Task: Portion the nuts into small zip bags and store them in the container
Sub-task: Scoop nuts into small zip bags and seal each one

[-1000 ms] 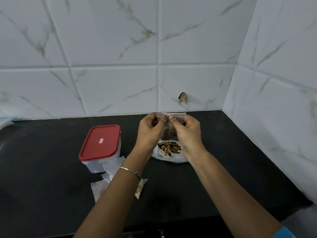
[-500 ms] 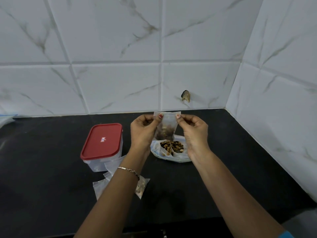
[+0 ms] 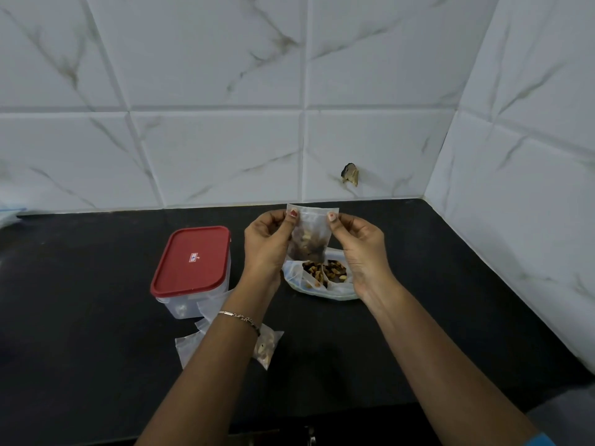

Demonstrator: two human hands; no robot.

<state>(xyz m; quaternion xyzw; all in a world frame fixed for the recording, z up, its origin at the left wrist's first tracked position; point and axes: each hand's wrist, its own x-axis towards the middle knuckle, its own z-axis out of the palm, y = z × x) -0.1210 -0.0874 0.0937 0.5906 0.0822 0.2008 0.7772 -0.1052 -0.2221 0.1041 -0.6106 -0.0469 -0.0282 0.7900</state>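
A small clear zip bag [image 3: 310, 235] with nuts in its lower half hangs upright above the counter. My left hand [image 3: 269, 243] pinches its top left corner and my right hand [image 3: 362, 249] pinches its top right corner. Directly below lies a larger open plastic bag of mixed nuts [image 3: 322, 278]. A clear container with a red lid [image 3: 192, 268] stands shut to the left. Several small zip bags [image 3: 196, 342] lie in front of the container, partly hidden by my left forearm; one of them [image 3: 267, 344] holds nuts.
The black counter [image 3: 80, 317] meets white marble-look tiled walls behind and on the right, forming a corner. A small dark chip [image 3: 350, 173] marks the back wall. The counter's front edge runs near the bottom of the view.
My hands have spread apart along the bag's top edge, from close together at the middle to its two corners. The bag now hangs flatter and more in view.
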